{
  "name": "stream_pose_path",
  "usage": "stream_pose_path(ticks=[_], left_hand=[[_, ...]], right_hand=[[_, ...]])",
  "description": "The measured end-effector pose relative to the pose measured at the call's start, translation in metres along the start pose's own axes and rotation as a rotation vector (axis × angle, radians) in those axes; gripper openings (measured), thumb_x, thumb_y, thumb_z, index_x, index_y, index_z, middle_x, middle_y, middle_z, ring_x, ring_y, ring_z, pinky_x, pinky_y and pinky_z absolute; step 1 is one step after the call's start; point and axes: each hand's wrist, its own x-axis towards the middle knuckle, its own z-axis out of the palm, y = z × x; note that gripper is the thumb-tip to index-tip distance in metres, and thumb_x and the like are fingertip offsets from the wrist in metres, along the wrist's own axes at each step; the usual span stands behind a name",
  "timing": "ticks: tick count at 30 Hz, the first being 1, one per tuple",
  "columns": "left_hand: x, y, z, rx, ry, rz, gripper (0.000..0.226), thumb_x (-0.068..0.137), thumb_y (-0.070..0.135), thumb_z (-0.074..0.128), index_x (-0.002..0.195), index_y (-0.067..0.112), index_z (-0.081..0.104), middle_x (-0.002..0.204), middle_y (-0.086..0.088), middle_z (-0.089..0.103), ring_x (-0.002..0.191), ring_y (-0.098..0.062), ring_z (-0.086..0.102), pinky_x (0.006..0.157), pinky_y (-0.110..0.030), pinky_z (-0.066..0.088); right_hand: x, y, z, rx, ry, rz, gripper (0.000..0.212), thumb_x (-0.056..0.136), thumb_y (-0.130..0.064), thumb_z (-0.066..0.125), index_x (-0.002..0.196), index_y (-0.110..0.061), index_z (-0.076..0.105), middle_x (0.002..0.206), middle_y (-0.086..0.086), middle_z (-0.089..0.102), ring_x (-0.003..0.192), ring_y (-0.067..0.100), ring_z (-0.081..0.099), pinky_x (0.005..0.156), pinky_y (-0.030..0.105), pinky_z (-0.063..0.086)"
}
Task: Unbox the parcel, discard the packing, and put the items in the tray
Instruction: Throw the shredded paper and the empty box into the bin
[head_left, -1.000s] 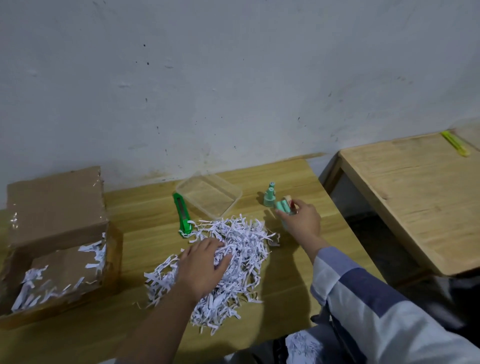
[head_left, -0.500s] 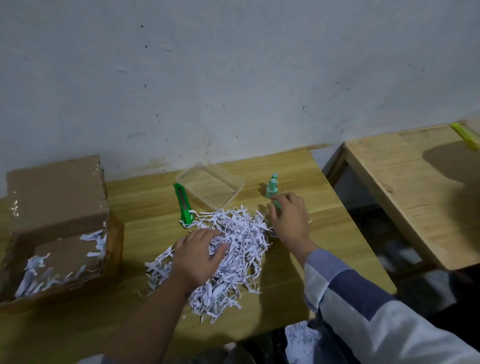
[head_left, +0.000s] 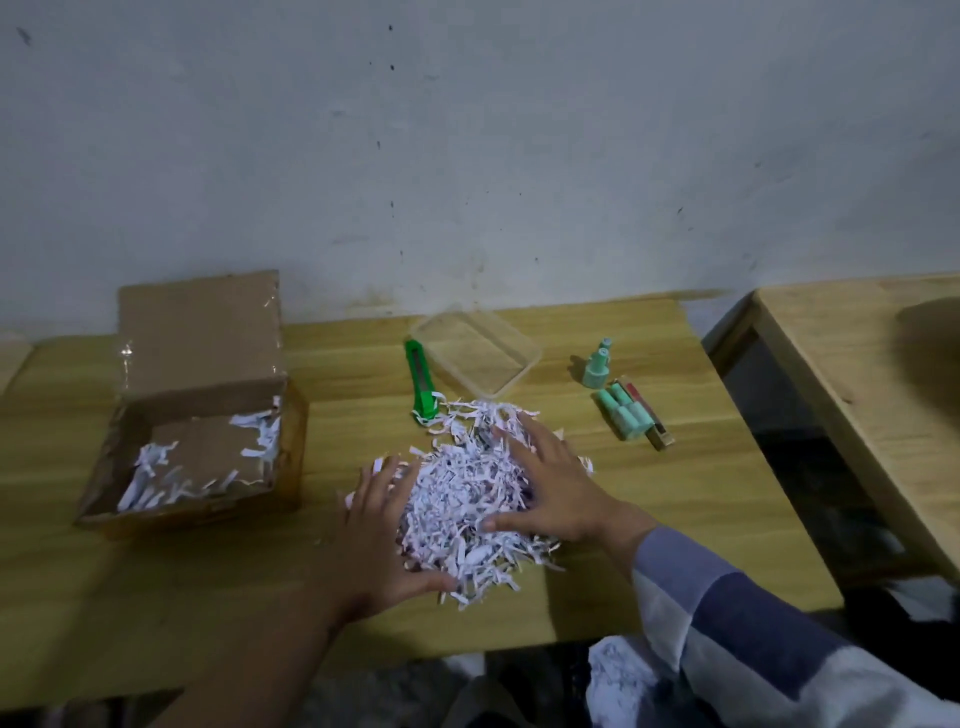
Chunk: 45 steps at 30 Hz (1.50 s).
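Between our two hands on the worktop (head_left: 675, 499) lies the shredded paper packing (head_left: 462, 499), heaped in a loose mound. Our left hand (head_left: 382, 525) presses its near-left flank with fingers spread; our right hand (head_left: 550, 488) rests flat on its right side, fingers straight. Neither grip encloses anything. We judge the coming move to be a two-handed scoop, since the mound sits directly between both palms. The green bottles (head_left: 621, 410) lie well right of the packing, nearer our right hand, long axes running away from us. The clear tray (head_left: 522, 374) stands just beyond the mound.
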Motion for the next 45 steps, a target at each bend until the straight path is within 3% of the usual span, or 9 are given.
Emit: stream_pose_path(ticks=[5,8,12,15,20,27,31,36,45], left_hand=[[0.021,0.005,0.013,0.021,0.054,0.094,0.134,0.043,0.097,0.048,0.147,0.037,-0.012,0.157,0.008,-0.018,0.144,-0.018,-0.019,0.114,-0.041,-0.006],[0.045,0.008,0.021,-0.065,0.135,0.193,0.112,0.058,0.083,0.06,0.149,0.039,0.013,0.159,0.004,0.014,0.147,-0.02,0.008,0.116,-0.041,0.013],[0.057,0.018,0.033,-0.194,0.246,0.222,0.089,0.065,0.039,0.084,0.141,0.035,0.038,0.143,-0.006,0.045,0.132,-0.023,0.043,0.111,-0.036,0.035],[0.056,0.029,0.032,-0.303,0.241,0.181,0.08,0.067,0.017,0.084,0.138,0.028,0.048,0.142,-0.004,0.044,0.13,-0.021,0.045,0.105,-0.038,0.042],[0.054,0.058,0.007,-0.341,0.193,0.225,0.086,0.069,0.008,0.081,0.137,0.043,0.042,0.146,0.005,0.038,0.132,-0.006,0.035,0.107,-0.023,0.031],[0.03,0.12,0.006,-0.432,0.087,0.46,0.089,0.07,0.009,0.08,0.135,0.052,0.036,0.136,0.008,0.042,0.119,0.0,0.04,0.092,-0.012,0.031],[0.006,0.172,0.026,-0.437,-0.029,0.561,0.085,0.073,0.013,0.078,0.139,0.046,0.036,0.133,0.019,0.035,0.117,0.007,0.031,0.092,-0.01,0.026],[-0.023,0.232,0.064,-0.455,-0.203,0.687,0.081,0.072,0.018,0.079,0.14,0.036,0.039,0.138,0.006,0.04,0.122,0.0,0.035,0.097,-0.007,0.022],[-0.047,0.27,0.169,-0.388,-0.444,0.56,0.075,0.08,0.026,0.074,0.142,0.037,0.033,0.142,0.008,0.034,0.127,-0.007,0.038,0.099,-0.016,0.027]], right_hand=[[0.008,0.008,0.022,-0.126,0.05,-0.053,0.112,0.055,-0.088,0.045,0.147,-0.044,-0.001,0.161,0.001,-0.006,0.147,0.027,-0.006,0.116,0.052,-0.002],[0.012,0.014,0.028,-0.068,0.164,-0.064,0.086,0.068,-0.07,0.05,0.145,-0.039,0.025,0.153,0.008,0.027,0.142,0.03,0.018,0.117,0.05,0.02],[0.01,0.016,0.028,0.107,0.248,-0.042,0.07,0.064,-0.033,0.056,0.132,-0.017,0.05,0.127,0.015,0.052,0.123,0.032,0.04,0.103,0.041,0.038],[0.002,0.012,0.024,0.21,0.268,0.023,0.069,0.067,-0.011,0.065,0.134,-0.015,0.049,0.126,0.013,0.053,0.122,0.029,0.04,0.102,0.034,0.035],[-0.03,0.006,0.006,0.298,0.396,0.119,0.071,0.065,-0.008,0.069,0.133,-0.019,0.052,0.129,0.007,0.056,0.121,0.024,0.046,0.102,0.03,0.036],[-0.133,-0.005,-0.015,0.394,0.648,0.272,0.062,0.067,0.001,0.073,0.125,-0.01,0.058,0.122,0.005,0.06,0.116,0.017,0.052,0.094,0.018,0.035],[-0.202,0.007,-0.002,0.41,0.747,0.442,0.064,0.066,-0.002,0.073,0.126,-0.013,0.057,0.129,0.009,0.059,0.122,0.021,0.052,0.103,0.03,0.04],[-0.279,0.028,0.023,0.438,0.836,0.591,0.064,0.062,0.002,0.069,0.123,-0.016,0.06,0.124,0.006,0.063,0.118,0.018,0.056,0.099,0.024,0.041],[-0.328,0.109,0.097,0.523,0.645,0.741,0.062,0.07,-0.017,0.069,0.129,-0.015,0.053,0.13,0.005,0.054,0.125,0.017,0.047,0.099,0.02,0.032]])
